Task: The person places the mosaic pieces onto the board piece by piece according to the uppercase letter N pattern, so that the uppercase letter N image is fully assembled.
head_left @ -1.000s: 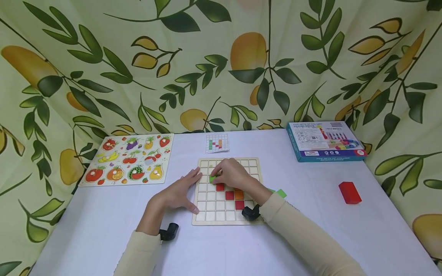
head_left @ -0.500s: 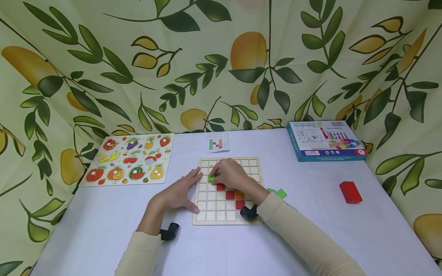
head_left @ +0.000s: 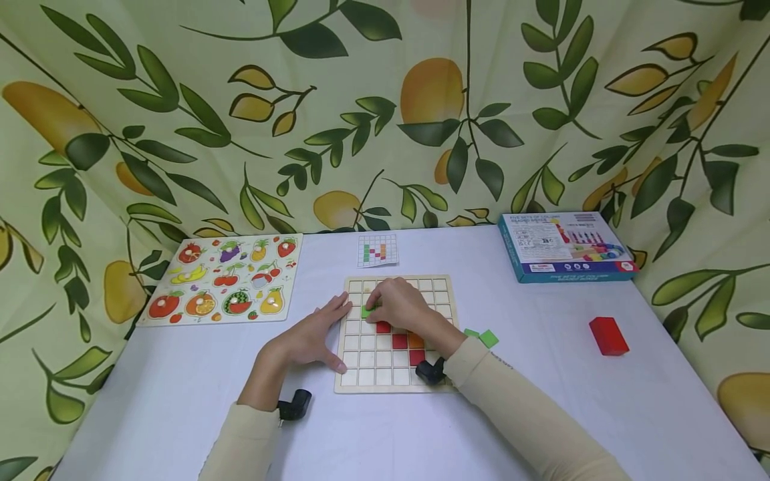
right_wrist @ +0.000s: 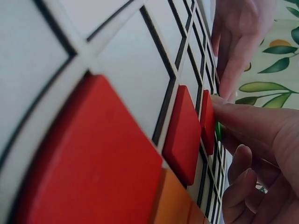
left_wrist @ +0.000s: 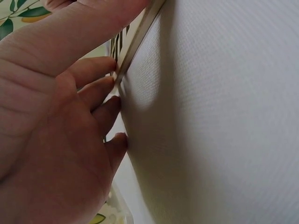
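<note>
2 hands meet at the wooden grid board point(head_left: 361, 378), which lies flat on the white surface point(head_left: 373, 441) in my head view. On my right side, the right hand point(head_left: 402, 308) has its grip narrowed to a pinch, holding a green tile point(head_left: 366, 312) between thumb and finger over the board's upper left part. From my right wrist camera I see the tile low against the grid, mostly hidden by the fingers; I cannot tell if it is fully seated. My left hand point(head_left: 311, 336) has its grip wide, fingers spread and thumb apart, against the board's left edge.

Down and to the right of the green tile, 3 red tiles point(head_left: 400, 341) step diagonally across the board, with an orange tile point(head_left: 416, 341) just beside the middle red. I also see 2 loose green tiles point(head_left: 489, 339) on the surface near the board's right edge, partly past my sleeve point(head_left: 511, 401). Behind the board sits a small grid card point(head_left: 377, 251) with coloured squares.
</note>
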`<state>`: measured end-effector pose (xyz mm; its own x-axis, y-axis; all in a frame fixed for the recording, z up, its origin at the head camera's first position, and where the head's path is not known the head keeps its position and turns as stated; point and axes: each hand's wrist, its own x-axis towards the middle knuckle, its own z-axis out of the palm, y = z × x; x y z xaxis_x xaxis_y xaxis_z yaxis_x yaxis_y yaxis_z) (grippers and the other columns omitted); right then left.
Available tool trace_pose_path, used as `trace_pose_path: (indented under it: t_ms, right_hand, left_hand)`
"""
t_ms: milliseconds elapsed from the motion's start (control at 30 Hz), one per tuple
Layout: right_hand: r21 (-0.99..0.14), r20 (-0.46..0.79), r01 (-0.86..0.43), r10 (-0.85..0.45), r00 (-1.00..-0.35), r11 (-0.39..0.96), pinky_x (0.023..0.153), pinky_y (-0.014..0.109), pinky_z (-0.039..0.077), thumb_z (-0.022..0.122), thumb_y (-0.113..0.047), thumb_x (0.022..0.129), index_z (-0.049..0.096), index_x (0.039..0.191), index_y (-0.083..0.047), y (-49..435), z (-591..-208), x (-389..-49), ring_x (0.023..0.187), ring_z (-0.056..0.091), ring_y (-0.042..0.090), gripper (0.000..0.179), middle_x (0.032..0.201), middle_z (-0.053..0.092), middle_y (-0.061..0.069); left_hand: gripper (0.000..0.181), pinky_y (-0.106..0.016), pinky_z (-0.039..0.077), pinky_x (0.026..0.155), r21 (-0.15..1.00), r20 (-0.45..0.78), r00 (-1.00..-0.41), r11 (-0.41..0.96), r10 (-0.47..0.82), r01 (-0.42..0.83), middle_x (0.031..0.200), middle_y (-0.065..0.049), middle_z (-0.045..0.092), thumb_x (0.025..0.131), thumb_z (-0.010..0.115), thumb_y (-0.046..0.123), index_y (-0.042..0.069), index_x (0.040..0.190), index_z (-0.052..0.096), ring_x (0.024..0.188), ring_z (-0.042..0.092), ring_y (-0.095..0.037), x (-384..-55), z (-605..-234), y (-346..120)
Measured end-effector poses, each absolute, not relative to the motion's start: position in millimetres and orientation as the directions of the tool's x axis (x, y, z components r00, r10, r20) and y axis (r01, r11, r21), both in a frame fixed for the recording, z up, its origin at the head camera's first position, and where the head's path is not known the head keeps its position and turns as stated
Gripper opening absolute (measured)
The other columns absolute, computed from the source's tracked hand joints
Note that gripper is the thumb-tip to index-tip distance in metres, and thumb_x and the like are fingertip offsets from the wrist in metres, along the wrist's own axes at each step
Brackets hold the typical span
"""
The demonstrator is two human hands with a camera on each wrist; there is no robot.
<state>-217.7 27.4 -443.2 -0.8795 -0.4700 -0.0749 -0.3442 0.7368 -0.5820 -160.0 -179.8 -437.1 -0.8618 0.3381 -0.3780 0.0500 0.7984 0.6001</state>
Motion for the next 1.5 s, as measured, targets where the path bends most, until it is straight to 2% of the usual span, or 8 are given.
trace_pose_path:
  t_ms: [300,633,967,1233,1500]
  right_hand:
    - [-0.550,-0.066,-0.384,-0.497,-0.865,0.742,0.080,0.028,0.053,0.088,-0.024,0.080,0.083,0.091,-0.018,27.4,-441.8,-216.3,0.095,0.065,0.013,0.014,0.104,0.080,-0.001]
    - [-0.547,-0.076,-0.403,-0.523,-0.849,0.734,0.091,0.034,0.057,0.085,-0.024,0.084,0.083,0.096,-0.019,31.2,-441.5,-215.5,0.103,0.068,0.014,0.013,0.107,0.080,-0.002]
    - [-0.562,-0.079,-0.405,-0.535,-0.841,0.721,0.095,0.036,0.056,0.083,-0.023,0.085,0.083,0.097,-0.017,32.2,-439.7,-215.5,0.102,0.066,0.015,0.013,0.105,0.080,-0.002]
    - [-0.569,-0.069,-0.422,-0.553,-0.830,0.706,0.092,0.033,0.053,0.081,-0.025,0.086,0.082,0.097,-0.018,33.4,-441.1,-214.9,0.104,0.060,0.016,0.013,0.104,0.080,-0.004]
    - [-0.574,-0.061,-0.489,-0.630,-0.774,0.657,0.097,0.033,0.051,0.080,-0.028,0.087,0.081,0.104,-0.018,42.8,-442.4,-216.1,0.109,0.058,0.015,0.020,0.111,0.079,-0.005]
  left_hand:
    - [0.121,-0.061,0.018,0.129,0.604,-0.369,-0.862,0.795,0.348,0.062,0.175,-0.001,0.010,0.061,0.098,0.027,0.013,0.161,0.032,0.162,0.008,-0.037,-160.1,-437.7,-180.8]
    - [0.120,-0.060,0.019,0.130,0.602,-0.373,-0.862,0.796,0.343,0.056,0.175,0.000,0.010,0.062,0.098,0.028,0.014,0.161,0.031,0.162,0.008,-0.036,-159.6,-437.5,-180.9]
    - [0.120,-0.060,0.019,0.130,0.605,-0.361,-0.862,0.793,0.354,0.073,0.175,-0.001,0.011,0.063,0.097,0.029,0.014,0.161,0.031,0.163,0.008,-0.035,-160.9,-439.3,-181.6]
    - [0.120,-0.059,0.025,0.128,0.599,-0.357,-0.868,0.798,0.346,0.072,0.175,-0.001,0.012,0.062,0.098,0.029,0.015,0.161,0.031,0.163,0.010,-0.033,-160.6,-438.2,-181.5]
    - [0.119,-0.057,0.025,0.129,0.603,-0.356,-0.860,0.793,0.366,0.088,0.175,-0.001,0.012,0.064,0.097,0.030,0.014,0.161,0.031,0.163,0.008,-0.032,-160.7,-439.2,-181.7]
